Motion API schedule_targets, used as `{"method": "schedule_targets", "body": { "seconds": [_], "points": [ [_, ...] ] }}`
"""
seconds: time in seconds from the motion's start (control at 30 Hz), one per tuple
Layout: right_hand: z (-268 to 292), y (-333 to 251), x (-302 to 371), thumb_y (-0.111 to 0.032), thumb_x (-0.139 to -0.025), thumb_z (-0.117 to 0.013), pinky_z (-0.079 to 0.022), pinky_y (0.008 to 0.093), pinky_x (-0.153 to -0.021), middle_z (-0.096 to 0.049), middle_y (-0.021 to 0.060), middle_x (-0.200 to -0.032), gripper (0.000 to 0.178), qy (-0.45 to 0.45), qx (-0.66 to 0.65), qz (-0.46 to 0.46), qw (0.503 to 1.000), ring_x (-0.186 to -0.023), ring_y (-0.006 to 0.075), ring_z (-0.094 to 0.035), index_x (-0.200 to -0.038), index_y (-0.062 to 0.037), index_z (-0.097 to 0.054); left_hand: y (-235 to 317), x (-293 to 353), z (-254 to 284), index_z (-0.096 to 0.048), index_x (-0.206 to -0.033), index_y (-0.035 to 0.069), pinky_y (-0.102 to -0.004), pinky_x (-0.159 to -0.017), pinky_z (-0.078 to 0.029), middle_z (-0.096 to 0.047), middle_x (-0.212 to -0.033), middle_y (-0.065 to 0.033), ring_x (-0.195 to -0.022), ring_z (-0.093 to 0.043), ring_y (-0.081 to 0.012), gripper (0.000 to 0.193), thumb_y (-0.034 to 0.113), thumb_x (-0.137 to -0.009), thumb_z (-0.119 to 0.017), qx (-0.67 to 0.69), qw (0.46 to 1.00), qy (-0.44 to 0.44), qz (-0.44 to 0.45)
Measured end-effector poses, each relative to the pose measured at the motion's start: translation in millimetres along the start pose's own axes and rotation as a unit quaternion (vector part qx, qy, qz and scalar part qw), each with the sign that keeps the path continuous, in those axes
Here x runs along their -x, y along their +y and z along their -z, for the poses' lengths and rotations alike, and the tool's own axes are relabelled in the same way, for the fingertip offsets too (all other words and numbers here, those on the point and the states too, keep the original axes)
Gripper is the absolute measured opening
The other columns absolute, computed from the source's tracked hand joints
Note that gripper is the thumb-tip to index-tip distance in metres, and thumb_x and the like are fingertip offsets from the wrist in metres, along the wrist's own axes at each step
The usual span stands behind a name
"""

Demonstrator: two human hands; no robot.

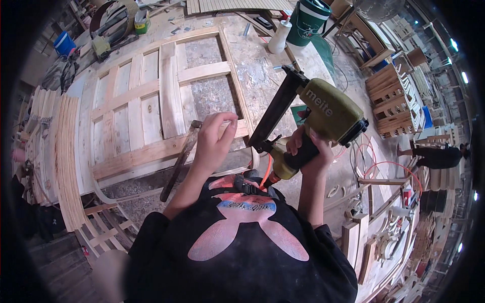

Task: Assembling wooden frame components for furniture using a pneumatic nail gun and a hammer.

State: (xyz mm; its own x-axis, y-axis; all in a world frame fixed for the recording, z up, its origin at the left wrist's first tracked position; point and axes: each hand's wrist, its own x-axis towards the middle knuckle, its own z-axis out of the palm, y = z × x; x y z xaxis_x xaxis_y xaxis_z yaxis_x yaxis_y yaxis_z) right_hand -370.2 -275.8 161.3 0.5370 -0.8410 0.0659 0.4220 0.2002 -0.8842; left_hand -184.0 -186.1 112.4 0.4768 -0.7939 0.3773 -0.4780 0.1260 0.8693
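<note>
My right hand point(316, 151) grips the dark handle of an olive-green pneumatic nail gun point(331, 108). Its long black magazine slants up and away, and an orange air hose point(268, 169) shows below the handle. My left hand point(214, 139) is raised over the near edge of a wooden frame point(146, 149), thumb and forefinger drawn close together. Whatever they may hold is too small to make out. Beside that wrist lies a hammer point(179, 169), head toward the frame. The frame has light wooden slats and crosspieces and lies flat on the workbench point(252, 76).
A white bottle point(279, 38) and a green bucket point(306, 22) stand at the bench's far right. Curved wooden strips point(68, 161) are stacked at left. Stacked wooden parts point(394, 98) and air hoses point(374, 156) occupy the right; another person point(437, 156) stands there.
</note>
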Motion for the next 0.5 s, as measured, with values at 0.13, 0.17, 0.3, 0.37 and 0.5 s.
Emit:
{"method": "schedule_targets", "body": {
  "seconds": [0.13, 0.17, 0.3, 0.37, 0.5],
  "points": [
    [5.8, 0.1, 13.3, -0.025, -0.073, -0.054, -0.037, 0.0294, -0.046, -0.043, 0.0087, -0.061, 0.053, -0.069, -0.036, 0.046, 0.996, -0.045, 0.0180, -0.042, -0.114, 0.0029, -0.035, 7.5, 10.5, 3.0, -0.055, -0.095, 0.000, -0.0352, -0.079, -0.042, -0.058, -0.091, -0.0147, -0.087, -0.056, -0.0279, 0.022, 0.014, -0.078, -0.057, 0.076, 0.996, -0.040, 0.025],
    [14.5, 8.0, 13.1, -0.026, -0.071, -0.057, -0.037, 0.0295, -0.045, -0.043, 0.0083, -0.061, 0.057, -0.099, -0.109, 0.050, 0.988, -0.045, 0.0182, -0.042, -0.117, 0.0004, -0.034, 3.0, 6.6, 0.0, -0.054, -0.101, 0.001, -0.0351, -0.081, -0.041, -0.057, -0.097, -0.0151, -0.091, -0.055, -0.0278, 0.029, 0.018, -0.078, -0.058, 0.041, 0.997, -0.068, -0.023],
    [37.0, 40.0, 14.3, -0.036, -0.065, -0.057, -0.037, 0.0287, -0.042, -0.044, 0.0033, -0.054, 0.067, -0.186, -0.226, 0.123, 0.948, -0.040, 0.0153, -0.042, -0.120, -0.0052, -0.036, 13.6, -0.4, -3.2, -0.050, -0.110, 0.000, -0.0274, -0.074, -0.045, -0.057, -0.098, -0.0090, -0.084, -0.056, -0.0152, 0.039, 0.024, -0.081, -0.059, 0.257, 0.921, -0.273, 0.104],
    [46.0, 48.3, 17.4, -0.038, -0.065, -0.059, -0.038, 0.0291, -0.042, -0.043, 0.0002, -0.050, 0.069, -0.235, -0.241, 0.093, 0.937, -0.038, 0.0127, -0.043, -0.123, -0.0077, -0.037, 19.2, 7.4, -3.7, -0.053, -0.104, 0.000, -0.0264, -0.070, -0.046, -0.060, -0.086, -0.0090, -0.077, -0.058, -0.0136, 0.036, 0.024, -0.079, -0.062, 0.203, 0.941, -0.267, 0.042],
    [88.9, 96.4, -31.3, -0.062, -0.066, -0.057, -0.037, 0.0302, -0.047, -0.041, -0.0012, -0.050, 0.075, -0.587, -0.263, 0.349, 0.681, -0.032, 0.0143, -0.034, -0.117, -0.0076, -0.045, 37.4, 17.1, -13.9, -0.055, -0.102, 0.002, -0.0341, -0.071, -0.047, -0.059, -0.086, -0.0166, -0.079, -0.060, -0.0295, 0.042, 0.031, -0.074, -0.065, 0.062, 0.948, -0.301, -0.090]
  ]
}}
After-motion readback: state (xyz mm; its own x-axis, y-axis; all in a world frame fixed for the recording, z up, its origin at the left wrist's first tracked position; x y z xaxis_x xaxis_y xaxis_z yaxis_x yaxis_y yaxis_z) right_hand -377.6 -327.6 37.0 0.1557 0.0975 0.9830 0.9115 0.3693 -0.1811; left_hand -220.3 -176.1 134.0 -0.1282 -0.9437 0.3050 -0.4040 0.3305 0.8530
